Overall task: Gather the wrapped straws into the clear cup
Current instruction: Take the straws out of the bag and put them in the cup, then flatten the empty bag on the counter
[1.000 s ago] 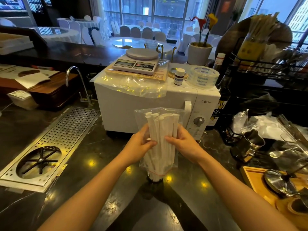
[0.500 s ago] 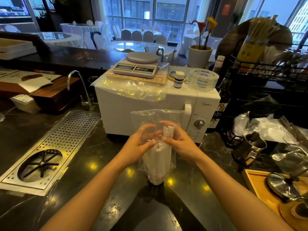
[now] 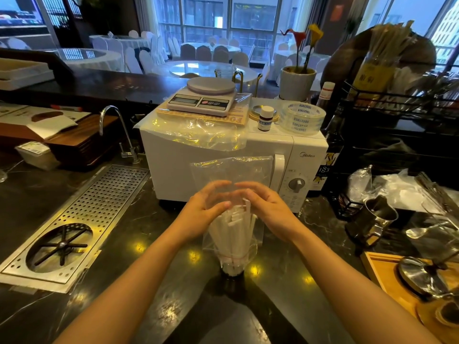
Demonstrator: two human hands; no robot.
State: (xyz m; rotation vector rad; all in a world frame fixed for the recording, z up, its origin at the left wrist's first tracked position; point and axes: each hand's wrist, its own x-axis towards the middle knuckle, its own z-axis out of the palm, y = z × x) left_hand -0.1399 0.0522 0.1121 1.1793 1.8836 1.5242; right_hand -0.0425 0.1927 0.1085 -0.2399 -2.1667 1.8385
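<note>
A bundle of white wrapped straws (image 3: 232,232) stands upright inside a clear plastic bag (image 3: 231,170), its lower end set in the clear cup (image 3: 232,265) on the dark counter. A red band circles the bundle near the cup's rim. My left hand (image 3: 202,209) and my right hand (image 3: 269,211) press in on the bag from both sides at the straw tops, fingers curled around it. The bag's open upper part stands loose above my hands.
A white microwave (image 3: 305,155) stands right behind the cup, with a scale (image 3: 202,99) and tape rolls on top. A perforated steel drain tray (image 3: 74,219) lies at left beside a tap. A metal jug (image 3: 372,219), plastic bags and a wooden tray (image 3: 382,271) crowd the right.
The straw bundle has sunk lower into the cup, and the tops now sit at my fingers. Both hands have moved up and closed in around the bag near the straw tops.
</note>
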